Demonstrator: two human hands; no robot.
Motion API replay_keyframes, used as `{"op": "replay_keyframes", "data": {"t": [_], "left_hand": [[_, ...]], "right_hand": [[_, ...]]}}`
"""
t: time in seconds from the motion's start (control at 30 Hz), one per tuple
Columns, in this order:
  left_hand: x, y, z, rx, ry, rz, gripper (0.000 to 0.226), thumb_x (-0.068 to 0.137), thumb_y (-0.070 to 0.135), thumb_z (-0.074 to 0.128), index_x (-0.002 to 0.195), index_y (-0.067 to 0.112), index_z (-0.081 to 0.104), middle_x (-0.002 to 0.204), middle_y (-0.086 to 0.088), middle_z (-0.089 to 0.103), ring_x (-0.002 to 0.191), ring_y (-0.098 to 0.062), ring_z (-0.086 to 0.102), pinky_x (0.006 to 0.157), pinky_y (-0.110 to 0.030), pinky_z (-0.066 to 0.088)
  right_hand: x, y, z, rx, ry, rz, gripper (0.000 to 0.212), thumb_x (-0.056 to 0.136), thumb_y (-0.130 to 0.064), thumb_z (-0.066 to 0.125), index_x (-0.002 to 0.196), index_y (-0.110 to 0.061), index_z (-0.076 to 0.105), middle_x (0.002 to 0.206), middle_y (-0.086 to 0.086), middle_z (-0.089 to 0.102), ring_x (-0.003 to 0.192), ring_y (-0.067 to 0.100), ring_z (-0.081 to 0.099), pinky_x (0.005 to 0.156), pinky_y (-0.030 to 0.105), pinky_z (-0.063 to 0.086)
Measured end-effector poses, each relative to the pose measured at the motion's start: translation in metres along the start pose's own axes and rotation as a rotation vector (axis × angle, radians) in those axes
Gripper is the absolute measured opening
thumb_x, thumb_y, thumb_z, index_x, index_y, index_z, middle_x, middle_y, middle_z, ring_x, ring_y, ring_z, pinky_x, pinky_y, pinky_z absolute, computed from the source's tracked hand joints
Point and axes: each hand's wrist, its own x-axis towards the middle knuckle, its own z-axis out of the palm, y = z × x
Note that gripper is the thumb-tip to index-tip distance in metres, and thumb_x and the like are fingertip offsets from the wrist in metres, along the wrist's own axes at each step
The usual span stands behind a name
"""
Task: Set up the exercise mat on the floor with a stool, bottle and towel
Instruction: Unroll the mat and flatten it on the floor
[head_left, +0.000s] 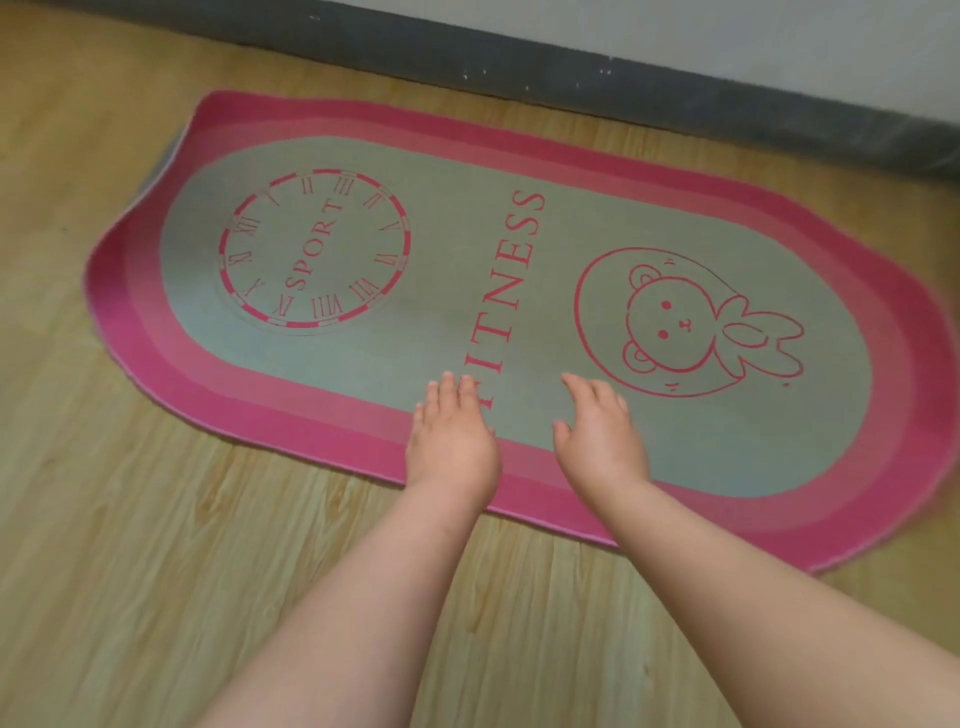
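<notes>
Exercise mat (519, 291) lies spread flat on the wooden floor (130, 545), its long side running roughly parallel to a dark grey baseboard (571, 78) at the foot of a pale wall. In the head view, the only one, the mat is grey in the middle with a broad pink border in two shades, and its outline is wavy at both ends. At the far left end a bit of the grey underside or an underlying edge peeks out beside the pink border; which it is cannot be told.

Three printed motifs sit on the grey field. On the left is a pink clock face (314, 248) ringed with Roman numerals, with the word "SPORT" across its centre. Down the middle runs the word "FITNESS" (511, 291) in large pink capitals, turned sideways to the camera. On the right is an outlined cartoon bear (675, 322) with rabbit-like ears, inside a circle.

Both bare forearms reach forward from the bottom of the frame across the floor to the near edge of the mat. The left hand (451, 439) is palm down with fingers loosely spread, fingertips covering the lower end of the "FITNESS" lettering; it grips nothing. The right hand (597, 431) is just beside it, also palm down, fingers extended and slightly apart, empty, its tips near the bottom of the bear's circle. Whether the palms press on the mat or hover just above it cannot be told. The two hands are near each other without touching.
</notes>
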Motion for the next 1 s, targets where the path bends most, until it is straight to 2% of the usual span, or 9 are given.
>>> {"op": "replay_keyframes", "data": {"t": [0.3,0.47,0.6,0.8,1.0], "left_hand": [[-0.085,-0.065,-0.133,-0.137,0.019,-0.168,0.062,0.099,0.026,0.035,0.152,0.012,0.006,0.161,-0.007,0.001,0.148,-0.022,-0.001,0.119,-0.035,0.002],[-0.113,-0.142,-0.216,-0.234,0.026,-0.275,0.063,0.099,0.023,0.035,0.153,0.013,0.005,0.161,-0.004,0.001,0.148,-0.019,0.0,0.12,-0.034,0.005],[-0.124,-0.203,-0.266,-0.208,0.055,-0.312,0.062,0.099,0.023,0.034,0.153,0.014,0.004,0.161,-0.004,0.0,0.148,-0.019,-0.001,0.12,-0.034,0.003],[-0.115,-0.24,-0.31,-0.188,0.061,-0.348,0.069,0.093,0.009,0.036,0.153,0.015,0.002,0.161,-0.003,-0.001,0.148,-0.018,-0.003,0.119,-0.033,0.0],[-0.11,-0.261,-0.353,-0.224,0.062,-0.372,0.07,0.092,0.009,0.037,0.153,0.015,0.002,0.161,-0.003,-0.002,0.148,-0.018,-0.003,0.12,-0.033,0.002]], "right_hand": [[-0.059,-0.17,-0.071,0.0,-0.132,-0.095,0.057,0.09,-0.02,0.057,0.143,-0.02,0.037,0.141,0.002,0.042,0.134,0.023,0.034,0.107,0.036,0.033],[-0.084,-0.284,-0.089,-0.004,-0.196,-0.124,0.056,0.091,-0.021,0.055,0.144,-0.022,0.037,0.142,0.001,0.041,0.134,0.023,0.033,0.107,0.038,0.035],[-0.091,-0.362,-0.094,-0.003,-0.218,-0.154,0.058,0.091,-0.025,0.056,0.145,-0.024,0.036,0.144,0.0,0.04,0.134,0.021,0.033,0.107,0.037,0.032],[-0.085,-0.426,-0.098,0.008,-0.226,-0.177,0.059,0.09,-0.026,0.057,0.145,-0.025,0.036,0.143,-0.001,0.04,0.134,0.021,0.033,0.106,0.038,0.034],[-0.077,-0.465,-0.103,-0.022,-0.291,-0.194,0.059,0.091,-0.027,0.057,0.146,-0.024,0.034,0.144,0.0,0.04,0.134,0.021,0.033,0.107,0.038,0.035]]}}
